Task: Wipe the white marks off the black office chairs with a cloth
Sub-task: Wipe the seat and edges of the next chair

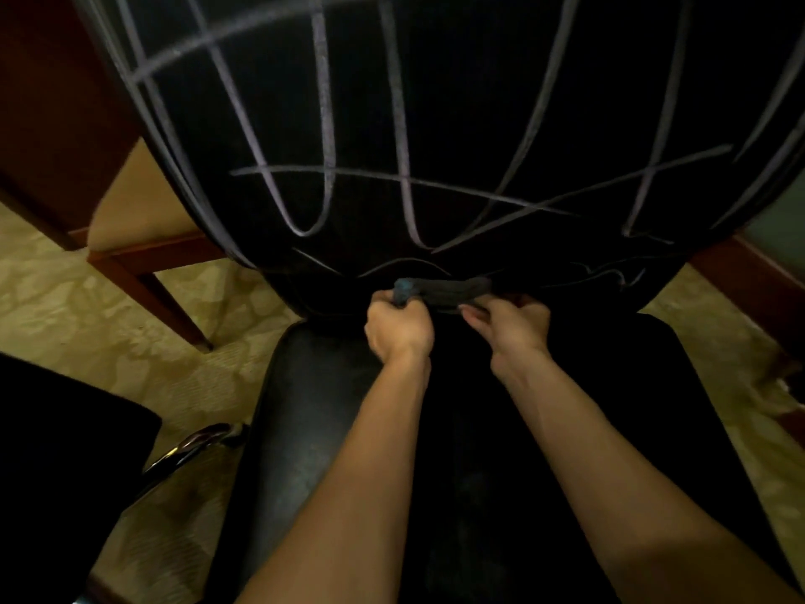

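A black office chair fills the view, its backrest (457,102) crossed by several long white chalk-like marks (398,124). Thinner white lines run along the backrest's lower edge. The black seat (313,385) lies below, under my forearms. A dark grey cloth (444,290) is stretched in a roll between my hands, at the crease where backrest meets seat. My left hand (398,329) grips its left end in a fist. My right hand (512,326) pinches its right end with curled fingers.
A wooden chair with a tan seat (126,211) stands at the left on patterned beige carpet (87,307). A dark object (61,464) and a chrome chair part (196,444) sit at the lower left. Wooden furniture (758,263) edges the right.
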A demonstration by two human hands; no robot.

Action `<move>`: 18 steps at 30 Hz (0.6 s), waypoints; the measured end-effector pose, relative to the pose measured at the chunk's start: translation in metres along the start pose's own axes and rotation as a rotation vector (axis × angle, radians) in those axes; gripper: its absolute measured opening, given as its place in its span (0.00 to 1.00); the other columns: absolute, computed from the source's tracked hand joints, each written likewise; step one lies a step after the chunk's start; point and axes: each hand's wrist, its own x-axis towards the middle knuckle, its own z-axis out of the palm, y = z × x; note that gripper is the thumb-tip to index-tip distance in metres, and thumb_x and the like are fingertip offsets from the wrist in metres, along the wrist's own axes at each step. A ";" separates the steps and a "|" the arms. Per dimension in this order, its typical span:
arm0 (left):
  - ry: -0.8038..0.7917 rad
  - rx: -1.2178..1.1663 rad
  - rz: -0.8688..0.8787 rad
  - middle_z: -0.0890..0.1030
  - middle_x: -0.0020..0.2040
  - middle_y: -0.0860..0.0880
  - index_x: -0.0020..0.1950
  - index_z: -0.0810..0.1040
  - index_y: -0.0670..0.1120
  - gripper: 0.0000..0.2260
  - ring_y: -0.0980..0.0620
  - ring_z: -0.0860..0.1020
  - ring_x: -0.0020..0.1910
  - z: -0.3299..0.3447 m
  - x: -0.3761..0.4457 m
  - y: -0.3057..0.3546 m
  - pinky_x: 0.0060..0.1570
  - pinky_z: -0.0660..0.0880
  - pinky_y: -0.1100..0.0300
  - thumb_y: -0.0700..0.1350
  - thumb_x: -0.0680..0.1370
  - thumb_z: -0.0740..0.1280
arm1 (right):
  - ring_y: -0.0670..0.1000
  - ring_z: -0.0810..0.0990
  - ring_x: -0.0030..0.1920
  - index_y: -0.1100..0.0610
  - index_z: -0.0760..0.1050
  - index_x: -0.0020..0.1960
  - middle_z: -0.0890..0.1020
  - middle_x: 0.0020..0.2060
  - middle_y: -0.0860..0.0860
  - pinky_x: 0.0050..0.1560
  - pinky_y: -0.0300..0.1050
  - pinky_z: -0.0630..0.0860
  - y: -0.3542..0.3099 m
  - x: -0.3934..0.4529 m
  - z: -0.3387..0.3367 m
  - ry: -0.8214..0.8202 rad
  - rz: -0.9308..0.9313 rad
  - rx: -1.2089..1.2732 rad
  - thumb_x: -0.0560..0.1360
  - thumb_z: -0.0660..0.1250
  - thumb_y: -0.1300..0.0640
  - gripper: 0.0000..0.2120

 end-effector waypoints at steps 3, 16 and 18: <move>-0.137 0.076 0.070 0.84 0.44 0.48 0.50 0.80 0.50 0.04 0.46 0.83 0.45 0.025 -0.021 0.001 0.51 0.81 0.48 0.47 0.76 0.69 | 0.52 0.81 0.40 0.61 0.70 0.43 0.78 0.40 0.57 0.46 0.46 0.83 -0.023 0.001 -0.037 0.054 -0.004 0.120 0.75 0.65 0.74 0.10; -0.352 0.163 0.095 0.85 0.42 0.45 0.41 0.78 0.50 0.09 0.43 0.84 0.45 0.090 -0.092 -0.004 0.50 0.82 0.47 0.53 0.66 0.68 | 0.54 0.81 0.31 0.67 0.71 0.59 0.79 0.41 0.63 0.28 0.40 0.79 -0.043 -0.011 -0.118 0.355 -0.058 0.362 0.74 0.67 0.73 0.14; -0.413 0.167 0.097 0.85 0.42 0.43 0.41 0.79 0.47 0.11 0.42 0.84 0.44 0.112 -0.122 -0.017 0.50 0.82 0.47 0.53 0.65 0.67 | 0.52 0.81 0.27 0.64 0.68 0.59 0.79 0.40 0.62 0.26 0.40 0.77 -0.053 -0.014 -0.157 0.441 -0.114 0.377 0.74 0.67 0.72 0.16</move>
